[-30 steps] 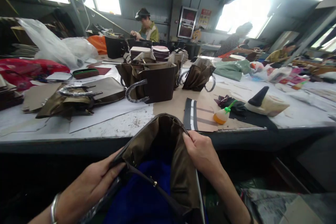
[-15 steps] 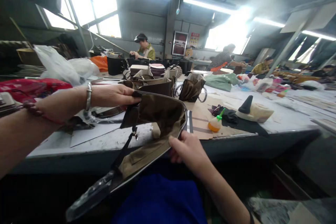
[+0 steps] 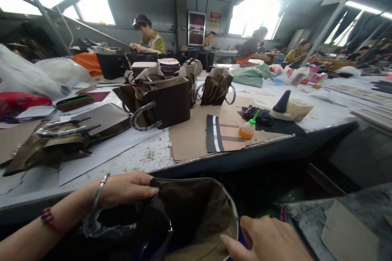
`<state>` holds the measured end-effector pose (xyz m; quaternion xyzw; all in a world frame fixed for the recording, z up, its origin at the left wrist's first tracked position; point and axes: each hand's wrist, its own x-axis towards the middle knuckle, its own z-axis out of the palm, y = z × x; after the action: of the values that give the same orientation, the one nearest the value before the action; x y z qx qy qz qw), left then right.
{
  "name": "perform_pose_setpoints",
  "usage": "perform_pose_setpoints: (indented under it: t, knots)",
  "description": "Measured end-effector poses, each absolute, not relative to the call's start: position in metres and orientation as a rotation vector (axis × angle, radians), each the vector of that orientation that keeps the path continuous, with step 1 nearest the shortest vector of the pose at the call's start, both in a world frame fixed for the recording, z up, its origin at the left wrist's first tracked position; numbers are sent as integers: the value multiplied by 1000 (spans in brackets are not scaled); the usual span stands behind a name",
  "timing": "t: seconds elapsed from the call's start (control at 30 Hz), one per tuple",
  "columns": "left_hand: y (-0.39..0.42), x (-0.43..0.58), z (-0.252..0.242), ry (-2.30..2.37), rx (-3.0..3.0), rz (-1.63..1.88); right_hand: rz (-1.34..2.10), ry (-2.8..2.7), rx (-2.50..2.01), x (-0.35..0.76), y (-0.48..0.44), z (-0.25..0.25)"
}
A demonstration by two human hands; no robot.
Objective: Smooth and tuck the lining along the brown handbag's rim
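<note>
A dark brown handbag [image 3: 196, 197] with a tan lining lies open at the bottom middle, below the table edge and over my lap. My left hand [image 3: 136, 186] pinches its rim at the upper left corner, thumb on top. On the right, my right hand [image 3: 266, 238] grips the light-edged rim between thumb and fingers; the frame's bottom cuts part of it off. A plastic-wrapped handle [image 3: 107, 228] hangs below my left wrist. Part of the bag's lower body is dark or out of frame.
On the white table [image 3: 147, 153] stand brown bags [image 3: 171, 102], with a flattened bag [image 3: 65, 138] at left. A small bottle of orange liquid [image 3: 247, 129] sits on brown card beside a striped strip [image 3: 214, 134]. A grey-covered surface [image 3: 343, 220] lies right. Several people work beyond.
Both hands have brought the handbag down from above the table's edge to my lap, its rim still held. The camera view has shifted, showing more tabletop.
</note>
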<state>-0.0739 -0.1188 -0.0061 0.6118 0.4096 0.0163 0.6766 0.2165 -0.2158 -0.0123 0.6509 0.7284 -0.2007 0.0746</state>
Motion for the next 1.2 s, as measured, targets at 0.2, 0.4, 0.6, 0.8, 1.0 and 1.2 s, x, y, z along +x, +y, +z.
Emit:
perform_pose_setpoints:
  t: [0.2,0.4,0.6,0.8,1.0,1.2]
  knots:
    - [-102,-73,-23,948,1330,38,-256,2770,1731,199,-176,-13]
    - [-91,-83,-35,998,1239,52,-230,2742,1798,179,-132,-32]
    - [-80,-89,-42,1034,1238,85,-266,2675,1666,173,-106,-32]
    - [-73,-95,-49,1073,1186,75,-377,2647,1584,160,-88,-35]
    - [-58,-91,-41,913,1481,124,-662,2713,1368,147,-85,-38]
    - [-50,-97,-55,1052,1634,110,-823,2728,1317,139,-101,-37]
